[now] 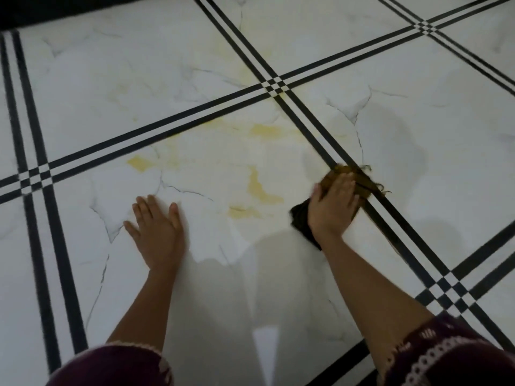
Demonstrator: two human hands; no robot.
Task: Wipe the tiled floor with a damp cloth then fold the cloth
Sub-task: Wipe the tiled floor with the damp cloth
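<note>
Both hands flat on the tiled floor point(195, 79), the right one pressing a cloth.

The right hand point(333, 206) lies palm down on the brown and black cloth point(301, 218), fingers point(344, 185) extended and close together, not curled around it; the cloth sits on a black double stripe point(312, 129) of the white marbled tile. The left hand point(157, 228) rests bare on the tile, well apart from the cloth, fingers straight and slightly spread, holding nothing. Dark maroon sleeves point(457, 358) show at the lower edge.
</note>
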